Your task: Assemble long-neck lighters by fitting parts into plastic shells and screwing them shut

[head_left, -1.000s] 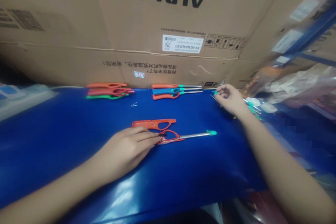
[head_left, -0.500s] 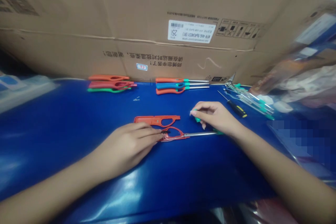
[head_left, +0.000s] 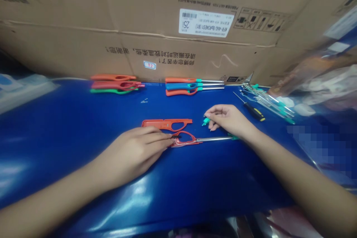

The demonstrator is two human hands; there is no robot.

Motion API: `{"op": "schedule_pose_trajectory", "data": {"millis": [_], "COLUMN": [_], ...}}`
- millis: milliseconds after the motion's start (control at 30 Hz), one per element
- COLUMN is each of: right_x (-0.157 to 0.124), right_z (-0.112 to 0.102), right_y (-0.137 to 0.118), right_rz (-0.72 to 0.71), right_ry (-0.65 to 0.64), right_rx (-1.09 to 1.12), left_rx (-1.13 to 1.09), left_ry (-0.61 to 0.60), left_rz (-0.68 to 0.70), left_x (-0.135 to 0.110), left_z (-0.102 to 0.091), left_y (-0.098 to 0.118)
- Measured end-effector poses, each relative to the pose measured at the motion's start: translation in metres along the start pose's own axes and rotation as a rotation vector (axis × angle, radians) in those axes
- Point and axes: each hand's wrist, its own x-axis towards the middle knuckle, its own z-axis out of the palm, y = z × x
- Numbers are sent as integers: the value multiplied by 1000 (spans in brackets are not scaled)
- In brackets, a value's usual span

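My left hand (head_left: 139, 147) is closed over the handle end of an opened long-nosed lighter (head_left: 194, 142), whose orange half shell lies on the blue table. A black piece (head_left: 176, 136) shows at my fingertips, and my hand hides the rest of the handle. From the shell a metal tube (head_left: 214, 139) runs right to a green end near my right wrist. Just behind lies the matching orange half shell (head_left: 156, 123), inner side up. My right hand (head_left: 227, 116) pinches a small green plastic part (head_left: 205, 121) between thumb and forefinger, above the table and apart from the lighter.
Closed lighter handles (head_left: 114, 84) and lighters with tubes (head_left: 181, 87) line the back. A screwdriver (head_left: 253, 112) and a pile of metal tubes (head_left: 269, 100) lie at right. A cardboard box (head_left: 139, 3) walls off the back. Small pale bits (head_left: 144, 100) lie behind the shells.
The green part has turned in my right fingers and now shows more of its length, pointing down-left. My left hand stays on the lighter. The whole view has shifted slightly.
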Motion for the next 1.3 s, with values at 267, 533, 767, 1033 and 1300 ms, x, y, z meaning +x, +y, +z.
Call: {"op": "schedule_pose_trajectory", "data": {"millis": [267,533,767,1033,1300], "right_x": [-9,-8,-29,-40,-39], "right_z": [-3,-16,1,28,29], "right_y": [-10,-4,-15,-11,-6], "right_rz": [22,-540,-691,-632,-802], "right_ry": [-69,10,-210,-310,-365], "right_rx": [-60,-754,-724,-787,-826], "left_rx": [-5,-34,-168,-292,-408], "left_ry": [-7,-11,-22,-55,-95], "left_rz": [-8,-17,-69,-147,-226], "left_x": [-1,2,4,4,8], "left_z": [1,0,3,6,5], "left_y": [-1,0,7,10,17]}}
